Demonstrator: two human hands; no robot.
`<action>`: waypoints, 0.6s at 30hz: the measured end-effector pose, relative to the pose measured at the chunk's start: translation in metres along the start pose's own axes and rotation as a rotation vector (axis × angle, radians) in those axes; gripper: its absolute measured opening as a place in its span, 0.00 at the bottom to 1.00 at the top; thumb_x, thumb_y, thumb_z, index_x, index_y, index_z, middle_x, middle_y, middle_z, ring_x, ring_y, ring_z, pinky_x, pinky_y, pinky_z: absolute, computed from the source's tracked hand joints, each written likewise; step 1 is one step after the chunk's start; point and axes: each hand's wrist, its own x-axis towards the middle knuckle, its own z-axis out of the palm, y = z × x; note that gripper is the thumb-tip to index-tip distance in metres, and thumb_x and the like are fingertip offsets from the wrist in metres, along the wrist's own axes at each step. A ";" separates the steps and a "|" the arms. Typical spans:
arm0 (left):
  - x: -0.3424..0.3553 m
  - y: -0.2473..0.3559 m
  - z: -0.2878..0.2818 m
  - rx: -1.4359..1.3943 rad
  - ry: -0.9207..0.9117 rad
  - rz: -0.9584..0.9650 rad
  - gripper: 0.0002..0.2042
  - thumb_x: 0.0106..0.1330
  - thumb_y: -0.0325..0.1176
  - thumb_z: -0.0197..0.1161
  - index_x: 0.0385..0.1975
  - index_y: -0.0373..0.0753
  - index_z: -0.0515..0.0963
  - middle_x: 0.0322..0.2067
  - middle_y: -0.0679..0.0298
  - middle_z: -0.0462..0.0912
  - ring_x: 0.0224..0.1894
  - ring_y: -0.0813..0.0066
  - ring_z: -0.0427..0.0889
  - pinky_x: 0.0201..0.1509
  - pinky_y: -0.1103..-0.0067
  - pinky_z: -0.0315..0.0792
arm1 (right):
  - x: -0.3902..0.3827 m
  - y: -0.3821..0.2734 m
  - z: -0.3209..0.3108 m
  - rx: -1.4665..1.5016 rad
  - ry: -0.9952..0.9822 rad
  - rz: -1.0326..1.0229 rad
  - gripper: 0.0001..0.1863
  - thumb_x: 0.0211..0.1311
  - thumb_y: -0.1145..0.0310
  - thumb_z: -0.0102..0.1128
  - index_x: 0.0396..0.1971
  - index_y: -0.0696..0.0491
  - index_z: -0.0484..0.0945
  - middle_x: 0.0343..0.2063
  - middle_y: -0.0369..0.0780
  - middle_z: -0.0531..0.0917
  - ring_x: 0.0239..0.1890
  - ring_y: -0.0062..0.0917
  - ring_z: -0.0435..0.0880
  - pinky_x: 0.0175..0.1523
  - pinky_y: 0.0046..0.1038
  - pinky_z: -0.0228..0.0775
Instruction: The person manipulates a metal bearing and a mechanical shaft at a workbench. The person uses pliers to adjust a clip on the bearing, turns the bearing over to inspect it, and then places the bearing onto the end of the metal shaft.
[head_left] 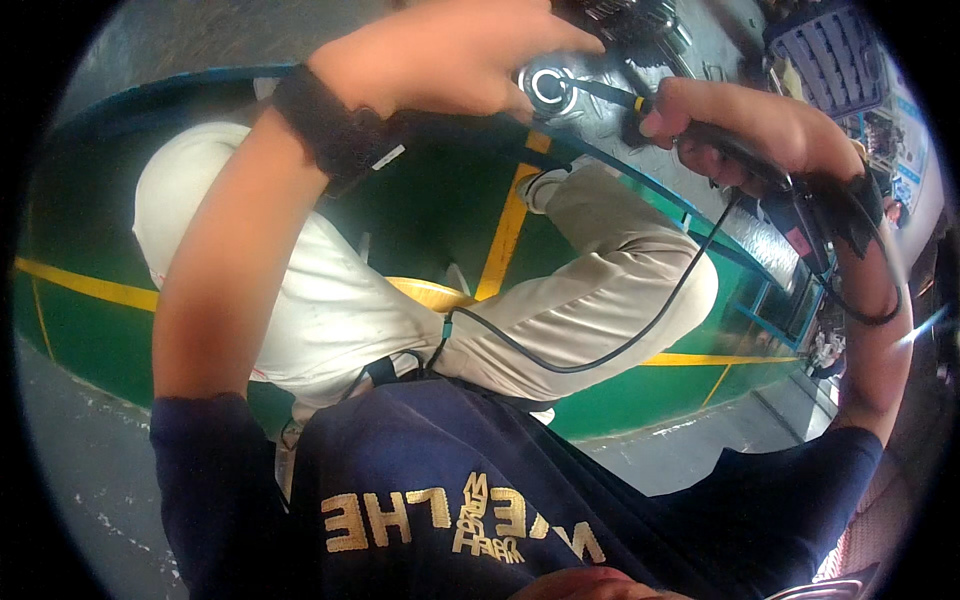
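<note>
We see a black tool (612,95) with a yellow band (639,103), a silver part (540,98), yellow stripes (503,240) on green floor (430,240), beige trousers (620,270), a gold-lettered navy shirt (430,430).

Green floor (420,225), yellow stripes (501,250); grey floor (100,450) beyond.

Two hands (440,62) (755,125), one slim tool (610,94), one round metal part (545,88), two black wristbands (325,118) (862,215), one blue crate (830,62).

Ring-shaped part (545,94): on worktop (602,128), between left hand (450,62) and right hand (745,125). Pen-like tool (607,94): in right hand, tip at the part. Slotted crate (830,62): beyond right hand, rightward. Cable (560,369): across trouser leg (590,300).
</note>
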 end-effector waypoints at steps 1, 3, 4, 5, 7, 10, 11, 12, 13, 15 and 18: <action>0.002 0.001 0.001 0.034 -0.005 -0.002 0.31 0.56 0.32 0.73 0.63 0.33 0.77 0.43 0.45 0.83 0.46 0.46 0.81 0.53 0.60 0.75 | -0.004 0.001 -0.001 -0.025 0.003 -0.051 0.18 0.70 0.47 0.61 0.38 0.47 0.85 0.24 0.25 0.77 0.24 0.08 0.70 0.27 0.16 0.56; 0.005 0.004 0.004 0.031 -0.006 0.012 0.30 0.56 0.32 0.71 0.62 0.33 0.77 0.42 0.46 0.83 0.46 0.46 0.82 0.52 0.60 0.75 | -0.006 -0.005 -0.009 -0.083 -0.076 -0.020 0.19 0.70 0.47 0.61 0.41 0.48 0.85 0.29 0.26 0.78 0.26 0.09 0.71 0.30 0.16 0.60; 0.003 0.004 0.005 0.038 -0.018 0.011 0.29 0.57 0.31 0.69 0.62 0.34 0.77 0.41 0.46 0.84 0.46 0.46 0.82 0.51 0.60 0.75 | -0.004 -0.009 -0.011 -0.137 -0.167 -0.004 0.19 0.71 0.47 0.62 0.43 0.48 0.85 0.35 0.28 0.80 0.28 0.11 0.72 0.32 0.16 0.64; 0.000 0.005 0.007 0.021 0.018 0.030 0.28 0.58 0.31 0.68 0.61 0.34 0.78 0.39 0.46 0.84 0.46 0.46 0.82 0.51 0.60 0.75 | -0.005 -0.008 -0.009 -0.145 -0.170 -0.005 0.19 0.71 0.47 0.62 0.43 0.48 0.85 0.35 0.28 0.80 0.28 0.11 0.72 0.32 0.16 0.64; -0.001 0.004 0.004 -0.001 0.011 0.020 0.27 0.57 0.31 0.68 0.60 0.34 0.78 0.40 0.46 0.84 0.46 0.46 0.82 0.51 0.60 0.75 | -0.008 -0.004 -0.008 -0.242 -0.092 -0.281 0.18 0.72 0.49 0.61 0.46 0.48 0.85 0.37 0.29 0.81 0.32 0.11 0.74 0.37 0.17 0.65; 0.000 0.009 -0.002 -0.033 0.017 0.032 0.27 0.57 0.32 0.69 0.59 0.34 0.78 0.40 0.45 0.84 0.47 0.45 0.82 0.51 0.59 0.75 | 0.003 -0.003 -0.023 -0.417 -0.211 -0.466 0.19 0.74 0.51 0.58 0.52 0.48 0.83 0.41 0.32 0.82 0.38 0.14 0.76 0.44 0.17 0.67; 0.000 0.012 -0.004 -0.043 0.026 0.042 0.26 0.57 0.32 0.70 0.59 0.34 0.78 0.40 0.45 0.84 0.47 0.45 0.82 0.51 0.58 0.75 | 0.011 -0.002 -0.031 -0.463 -0.259 -0.499 0.19 0.75 0.52 0.57 0.53 0.48 0.82 0.42 0.32 0.82 0.40 0.14 0.76 0.46 0.18 0.68; 0.000 0.013 -0.004 -0.046 0.027 0.046 0.26 0.57 0.32 0.70 0.59 0.34 0.78 0.40 0.45 0.84 0.47 0.45 0.82 0.51 0.58 0.75 | 0.025 0.003 -0.041 -0.575 -0.332 -0.726 0.17 0.76 0.55 0.55 0.54 0.48 0.81 0.43 0.33 0.83 0.43 0.16 0.78 0.49 0.18 0.69; -0.002 0.012 -0.004 -0.024 0.036 0.035 0.27 0.57 0.32 0.70 0.59 0.35 0.78 0.40 0.45 0.84 0.47 0.45 0.82 0.51 0.58 0.76 | 0.027 -0.001 -0.039 -0.632 -0.375 -0.844 0.16 0.77 0.57 0.55 0.55 0.48 0.81 0.43 0.34 0.83 0.44 0.17 0.79 0.51 0.18 0.69; -0.004 0.010 -0.005 -0.003 0.043 0.025 0.27 0.57 0.32 0.71 0.59 0.35 0.78 0.40 0.45 0.84 0.46 0.45 0.82 0.51 0.58 0.76 | 0.024 -0.015 -0.037 -0.648 -0.382 -0.680 0.16 0.77 0.61 0.54 0.58 0.49 0.78 0.46 0.37 0.84 0.49 0.21 0.81 0.56 0.20 0.71; 0.003 0.010 -0.002 -0.054 0.019 0.053 0.27 0.56 0.32 0.71 0.58 0.36 0.79 0.40 0.46 0.84 0.46 0.45 0.83 0.50 0.58 0.76 | -0.018 -0.039 -0.020 -0.769 -0.311 -0.336 0.20 0.76 0.64 0.56 0.64 0.50 0.74 0.56 0.43 0.82 0.56 0.27 0.83 0.61 0.25 0.73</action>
